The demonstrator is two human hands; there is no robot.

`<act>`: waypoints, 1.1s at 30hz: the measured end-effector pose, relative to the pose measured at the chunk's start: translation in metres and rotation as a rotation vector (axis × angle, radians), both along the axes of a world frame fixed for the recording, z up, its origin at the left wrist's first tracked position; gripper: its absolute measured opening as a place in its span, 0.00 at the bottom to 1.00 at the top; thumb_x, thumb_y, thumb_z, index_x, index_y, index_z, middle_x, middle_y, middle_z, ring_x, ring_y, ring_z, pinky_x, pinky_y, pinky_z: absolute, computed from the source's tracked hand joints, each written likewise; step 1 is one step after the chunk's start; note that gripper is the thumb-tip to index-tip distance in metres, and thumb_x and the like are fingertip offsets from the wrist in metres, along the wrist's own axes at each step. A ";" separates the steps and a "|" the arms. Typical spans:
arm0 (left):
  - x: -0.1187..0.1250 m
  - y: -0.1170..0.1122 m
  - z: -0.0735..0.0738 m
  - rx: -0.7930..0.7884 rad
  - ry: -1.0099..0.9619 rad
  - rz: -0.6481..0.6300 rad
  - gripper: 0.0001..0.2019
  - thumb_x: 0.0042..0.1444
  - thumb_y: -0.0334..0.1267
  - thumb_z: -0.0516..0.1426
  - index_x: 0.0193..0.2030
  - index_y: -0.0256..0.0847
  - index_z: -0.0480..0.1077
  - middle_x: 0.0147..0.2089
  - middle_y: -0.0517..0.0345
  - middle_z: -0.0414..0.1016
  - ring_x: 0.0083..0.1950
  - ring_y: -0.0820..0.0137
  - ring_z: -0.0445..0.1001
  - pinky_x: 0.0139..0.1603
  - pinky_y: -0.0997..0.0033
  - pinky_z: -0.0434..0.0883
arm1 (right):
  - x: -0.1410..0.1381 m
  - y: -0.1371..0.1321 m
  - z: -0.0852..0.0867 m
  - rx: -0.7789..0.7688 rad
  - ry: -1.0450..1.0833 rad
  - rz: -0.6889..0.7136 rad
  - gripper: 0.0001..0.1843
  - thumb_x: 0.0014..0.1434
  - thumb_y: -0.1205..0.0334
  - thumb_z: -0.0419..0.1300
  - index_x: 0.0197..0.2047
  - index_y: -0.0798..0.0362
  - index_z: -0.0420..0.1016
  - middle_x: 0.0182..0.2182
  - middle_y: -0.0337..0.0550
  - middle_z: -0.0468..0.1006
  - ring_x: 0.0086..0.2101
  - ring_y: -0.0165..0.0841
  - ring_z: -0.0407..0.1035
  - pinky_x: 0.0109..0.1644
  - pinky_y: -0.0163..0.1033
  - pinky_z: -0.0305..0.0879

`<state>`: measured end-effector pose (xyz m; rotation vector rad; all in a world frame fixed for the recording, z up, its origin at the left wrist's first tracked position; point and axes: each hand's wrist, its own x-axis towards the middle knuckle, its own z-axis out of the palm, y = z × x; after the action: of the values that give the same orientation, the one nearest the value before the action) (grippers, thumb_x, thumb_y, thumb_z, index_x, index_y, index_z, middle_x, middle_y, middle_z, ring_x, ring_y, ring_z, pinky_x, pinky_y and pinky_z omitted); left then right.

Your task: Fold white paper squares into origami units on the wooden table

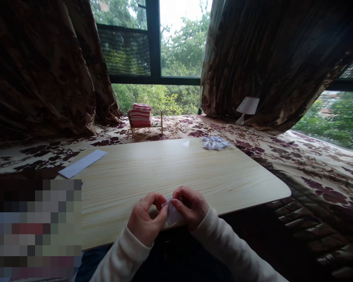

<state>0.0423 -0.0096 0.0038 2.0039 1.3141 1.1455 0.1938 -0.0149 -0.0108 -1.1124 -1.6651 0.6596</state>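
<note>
Near the front edge of the wooden table [120, 176], a small folded piece of white paper [173, 214] is pinched between both hands. My left hand [148, 215] grips its left side with thumb and fingertips. On the other side, my right hand [191, 206] has its thumb and curled fingers closed on the paper's upper right. Part of the paper is hidden behind the fingers. Several folded white paper pieces [215, 143] lie together at the table's far right. A flat strip of white paper [82, 163] rests slantwise at the far left.
Beyond the table, a small wooden stand [161, 123] holds a stack of pink-and-white striped cloths [140, 115]. A white lamp [247, 106] stands before the right curtain [253, 51]. Floral fabric [320, 172] surrounds the table. A pixelated patch [35, 231] covers the lower left.
</note>
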 end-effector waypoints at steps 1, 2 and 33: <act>0.000 0.000 0.000 -0.001 -0.006 -0.002 0.03 0.46 0.35 0.54 0.26 0.40 0.66 0.24 0.63 0.70 0.28 0.73 0.70 0.33 0.75 0.67 | 0.000 0.000 0.000 -0.001 -0.007 -0.006 0.03 0.52 0.64 0.55 0.28 0.54 0.66 0.23 0.37 0.69 0.24 0.26 0.62 0.27 0.31 0.60; 0.000 0.000 0.001 -0.002 -0.014 -0.003 0.03 0.46 0.35 0.54 0.26 0.40 0.66 0.23 0.63 0.70 0.27 0.73 0.70 0.33 0.75 0.67 | 0.000 0.000 0.000 -0.006 -0.014 -0.013 0.04 0.52 0.64 0.55 0.27 0.54 0.66 0.23 0.37 0.68 0.24 0.26 0.62 0.27 0.31 0.59; -0.003 0.001 -0.002 0.029 -0.029 -0.108 0.07 0.51 0.36 0.53 0.36 0.40 0.70 0.27 0.60 0.72 0.34 0.69 0.71 0.39 0.70 0.67 | 0.001 0.002 0.011 -0.023 0.112 0.051 0.06 0.49 0.64 0.57 0.24 0.56 0.69 0.20 0.37 0.68 0.23 0.27 0.61 0.26 0.31 0.58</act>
<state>0.0395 -0.0085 0.0018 2.0444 1.1662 1.1455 0.1944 -0.0128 -0.0003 -1.0331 -1.5977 0.7615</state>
